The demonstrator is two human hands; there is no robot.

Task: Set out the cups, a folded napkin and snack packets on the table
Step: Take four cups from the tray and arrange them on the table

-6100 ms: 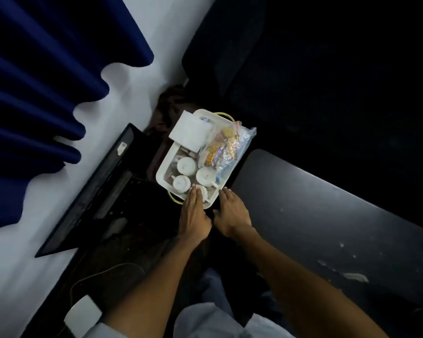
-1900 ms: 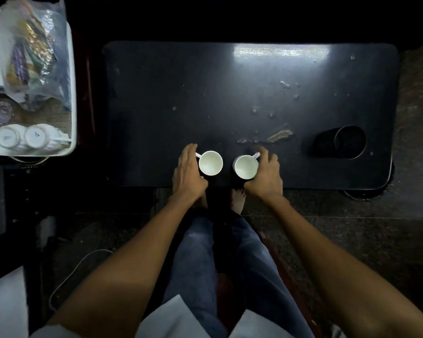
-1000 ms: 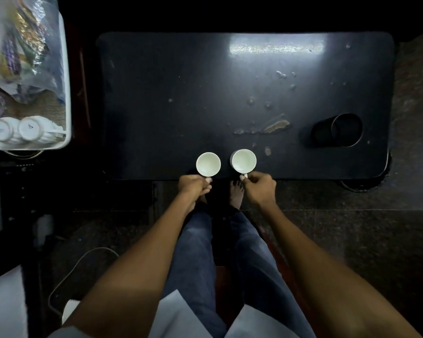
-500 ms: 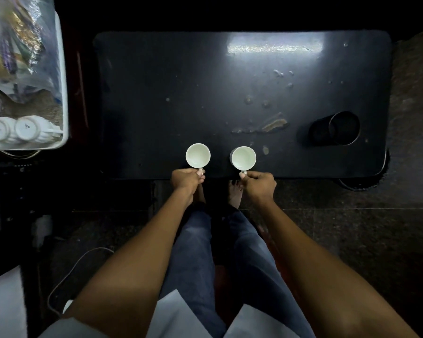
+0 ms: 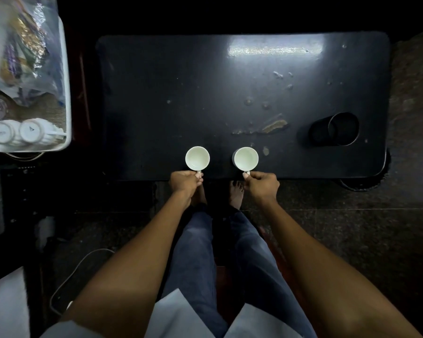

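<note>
The head camera looks straight down on a dark table with a scuffed, glossy top. Two white cups stand upright and open-mouthed near its near edge, apart from one another with a bare strip of table between them. The left cup has its handle turned toward the person, and the left hand is curled into a loose fist just off the table edge, thumb and forefinger pinched on that handle. The right cup is set the same way, and the right hand mirrors the other, knuckles up, fingertips closed on its handle. Both forearms run up from the bottom corners and converge toward the cups, wrists straight and held level with the table edge. Between them show blue trouser legs and bare feet on the floor.

Off the table's left end sits a white tray. In it, two more white cups lie overturned side by side at the near end, and a clear plastic bag of snack packets fills the far end. A sliver of white at the tray's left edge may be the napkin, but too little shows to tell. On the right part of the table a dark cylindrical holder lies tipped on its side.
</note>
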